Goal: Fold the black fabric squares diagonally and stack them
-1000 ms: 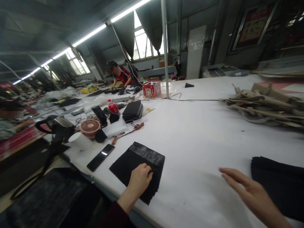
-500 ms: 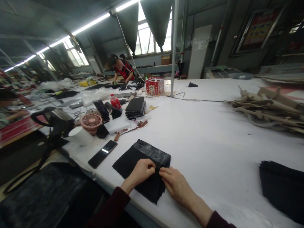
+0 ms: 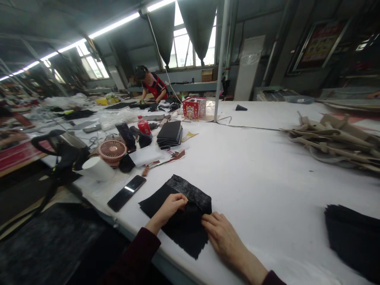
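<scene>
left hand (image 3: pixel 168 211) lies on the black nonwoven cloth piece (image 3: pixel 181 233), fingers together, tips at the fold/top layer near the grey fuzzy strip (image 3: pixel 190 189). can't tell if it's pinching or just pressing. right hand (image 3: pixel 221 237) is flat at the cloth's right edge, fingers slightly spread, no visible pinch, tips touching the edge.

step in hand: both hands working the same piece, smoothing or aligning layers at centre. cloth sits square on the white-covered cutting table (image 3: pixel 267 170), near the front edge, between the hands, lower corner ragged and hanging toward the person.

edges: black smartphone (image 3: pixel 126 193) just left of the cloth, close to left hand's path. table front edge is tight below the piece. wide open white surface to the right up to second black cloth stack (image 3: pixel 353 241), so most room is on that side. beyond the phone: white cup (image 3: pixel 96 168), pink desk fan (image 3: pixel 112 150), kettle (image 3: pixel 59 144), stacked black pieces (image 3: pixel 170 134). tan folded pieces (image 3: pixel 335 142) far right, well apart. co-worker (image 3: pixel 152 85) at far end, hands on own pile, no conflict.
</scene>
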Demonstrator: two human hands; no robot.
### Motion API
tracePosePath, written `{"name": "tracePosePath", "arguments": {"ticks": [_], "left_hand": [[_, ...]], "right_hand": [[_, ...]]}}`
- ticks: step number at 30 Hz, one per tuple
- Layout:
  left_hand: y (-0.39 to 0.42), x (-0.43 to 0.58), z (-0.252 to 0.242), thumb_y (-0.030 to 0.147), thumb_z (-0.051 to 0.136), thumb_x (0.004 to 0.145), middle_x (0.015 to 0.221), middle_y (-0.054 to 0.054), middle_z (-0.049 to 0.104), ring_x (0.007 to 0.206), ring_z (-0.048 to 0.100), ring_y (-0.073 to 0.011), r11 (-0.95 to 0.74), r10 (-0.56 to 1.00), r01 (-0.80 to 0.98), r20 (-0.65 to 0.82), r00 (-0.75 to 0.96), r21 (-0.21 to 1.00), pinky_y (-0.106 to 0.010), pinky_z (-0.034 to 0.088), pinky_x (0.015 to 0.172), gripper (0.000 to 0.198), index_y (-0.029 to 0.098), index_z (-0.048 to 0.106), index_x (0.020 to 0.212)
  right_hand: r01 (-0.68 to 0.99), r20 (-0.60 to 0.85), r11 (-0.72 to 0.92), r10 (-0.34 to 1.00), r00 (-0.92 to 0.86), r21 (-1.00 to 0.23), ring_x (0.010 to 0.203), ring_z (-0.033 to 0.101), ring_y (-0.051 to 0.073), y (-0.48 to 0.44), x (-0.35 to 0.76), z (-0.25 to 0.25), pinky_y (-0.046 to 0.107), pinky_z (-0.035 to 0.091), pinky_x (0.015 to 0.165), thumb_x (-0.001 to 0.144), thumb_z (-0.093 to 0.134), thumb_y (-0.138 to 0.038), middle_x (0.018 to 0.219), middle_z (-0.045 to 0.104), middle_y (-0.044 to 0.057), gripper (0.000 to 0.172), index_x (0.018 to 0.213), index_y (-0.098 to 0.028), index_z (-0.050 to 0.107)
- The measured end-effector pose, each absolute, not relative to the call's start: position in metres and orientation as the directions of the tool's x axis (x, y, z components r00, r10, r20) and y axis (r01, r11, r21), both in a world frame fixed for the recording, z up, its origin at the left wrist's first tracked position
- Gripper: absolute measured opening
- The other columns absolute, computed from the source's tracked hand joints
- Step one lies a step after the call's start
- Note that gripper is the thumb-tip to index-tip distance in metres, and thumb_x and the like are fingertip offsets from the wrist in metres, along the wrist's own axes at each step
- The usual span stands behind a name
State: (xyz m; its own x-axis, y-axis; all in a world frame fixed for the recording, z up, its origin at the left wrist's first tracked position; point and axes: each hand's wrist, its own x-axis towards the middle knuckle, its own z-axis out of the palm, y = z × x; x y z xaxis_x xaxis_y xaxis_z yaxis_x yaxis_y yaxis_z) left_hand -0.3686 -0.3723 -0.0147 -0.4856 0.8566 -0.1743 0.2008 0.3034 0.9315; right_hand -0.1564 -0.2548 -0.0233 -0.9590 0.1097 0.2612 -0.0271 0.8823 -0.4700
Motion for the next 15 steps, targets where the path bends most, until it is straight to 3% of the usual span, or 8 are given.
{"name": "tracePosePath", "arguments": {"ticks": [5, 10, 13, 15], "left_hand": [[-0.374, -0.369, -0.019, 0.02, 0.065, 0.069, 0.062, 0.002, 0.06, 0.06, 0.052, -0.0119, 0.264, 0.866, 0.017, -0.23, -0.443, 0.964, -0.023, 0.038, 0.061, 0.007, 0.013, 0.067, 0.07], [-0.379, -0.366, -0.016, 0.011, 0.072, 0.063, 0.063, 0.001, 0.063, 0.062, 0.054, -0.0115, 0.136, 0.838, -0.279, -0.261, -0.48, 0.951, -0.021, 0.039, 0.061, 0.007, 0.012, 0.069, 0.069], [-0.391, -0.377, -0.007, 0.01, 0.071, 0.065, 0.064, 0.0, 0.064, 0.059, 0.057, -0.0122, -0.074, 0.75, -0.478, -0.267, -0.605, 0.875, -0.021, 0.043, 0.058, 0.006, 0.011, 0.068, 0.07], [-0.409, -0.392, 0.001, 0.012, 0.067, 0.07, 0.064, -0.001, 0.065, 0.059, 0.06, -0.0137, -0.306, 0.622, -0.551, -0.275, -0.733, 0.776, -0.024, 0.048, 0.061, 0.004, 0.012, 0.068, 0.074]], "right_hand": [[-0.014, 0.352, 0.837, 0.215, -0.911, -0.547, 0.094, 0.053, 0.02, -0.262, -0.164, -0.018, 0.034, 0.042, 0.082, 0.094, 0.043, -0.01, 0.11, 0.064, 0.005, 0.024, 0.103, -0.021, 0.063], [0.073, 0.336, 0.883, 0.251, -0.908, -0.464, 0.091, 0.053, 0.021, -0.266, -0.174, -0.025, 0.035, 0.04, 0.077, 0.091, 0.046, -0.008, 0.106, 0.066, 0.003, 0.023, 0.095, -0.022, 0.064], [0.1, 0.378, 0.905, 0.27, -0.886, -0.414, 0.088, 0.052, 0.021, -0.268, -0.175, -0.034, 0.035, 0.036, 0.075, 0.089, 0.047, -0.006, 0.104, 0.066, 0.001, 0.024, 0.09, -0.023, 0.063], [0.09, 0.443, 0.916, 0.273, -0.854, -0.39, 0.087, 0.052, 0.021, -0.269, -0.177, -0.04, 0.036, 0.034, 0.075, 0.089, 0.047, -0.007, 0.1, 0.067, 0.0, 0.022, 0.088, -0.023, 0.063]]}}
